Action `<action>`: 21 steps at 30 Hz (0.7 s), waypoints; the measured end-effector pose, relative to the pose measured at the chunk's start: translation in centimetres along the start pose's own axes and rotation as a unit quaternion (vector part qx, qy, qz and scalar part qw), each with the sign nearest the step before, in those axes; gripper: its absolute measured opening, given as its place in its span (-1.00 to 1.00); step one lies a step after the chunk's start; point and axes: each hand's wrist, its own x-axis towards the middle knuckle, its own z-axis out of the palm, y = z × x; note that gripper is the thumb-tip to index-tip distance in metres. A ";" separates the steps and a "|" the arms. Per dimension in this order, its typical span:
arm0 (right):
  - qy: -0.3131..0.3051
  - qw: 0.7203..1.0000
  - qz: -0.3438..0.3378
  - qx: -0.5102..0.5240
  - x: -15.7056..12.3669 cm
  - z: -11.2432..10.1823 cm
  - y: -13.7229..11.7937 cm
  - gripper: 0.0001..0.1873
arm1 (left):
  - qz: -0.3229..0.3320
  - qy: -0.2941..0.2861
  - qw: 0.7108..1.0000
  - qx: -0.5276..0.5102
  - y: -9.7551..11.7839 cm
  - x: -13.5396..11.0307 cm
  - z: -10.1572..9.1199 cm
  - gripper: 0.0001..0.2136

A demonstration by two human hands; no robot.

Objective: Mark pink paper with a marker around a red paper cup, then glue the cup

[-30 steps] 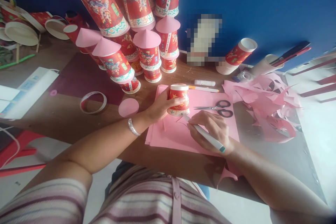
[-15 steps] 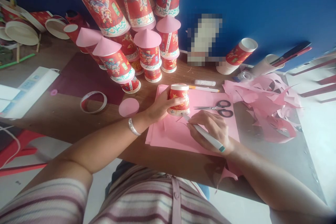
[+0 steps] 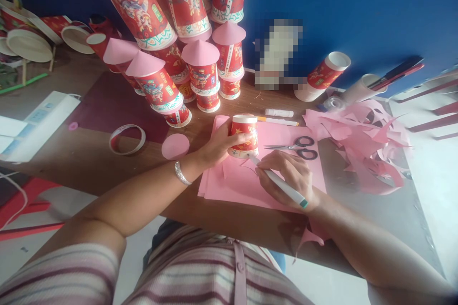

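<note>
Head view: left hand (image 3: pixel 222 145) curled round red paper cup (image 3: pixel 247 127), thumb across its front. Right hand (image 3: pixel 289 176) pinching white marker (image 3: pixel 286 188) pen-fashion, tip at pale band (image 3: pixel 239 153) near cup's lower edge. Cup over pink sheets (image 3: pixel 239 188); whether base rests on them, cannot tell. For clean strokes, probably best: firm but light grip, since wall could dent; cup turned little by little; tip kept inside band; knuckles clear of scissors (image 3: pixel 304 154) near right hand.

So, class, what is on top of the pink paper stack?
Scissors lie on it, with a pen at its far edge. The left hand, holding a red cup, and right hand, holding a marker, cover parts; anything beneath is hidden.
</note>
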 end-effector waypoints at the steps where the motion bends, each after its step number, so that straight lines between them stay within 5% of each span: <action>1: -0.001 1.000 0.001 -0.003 0.0 0.0 0.0 -0.79 | -0.001 -0.002 1.000 0.000 0.0 0.0 0.0 -0.64; 21: 0.010 1.000 0.000 -0.018 0.0 0.2 0.2 -0.76 | -0.009 0.019 1.000 0.007 -0.2 0.0 -0.2 -0.57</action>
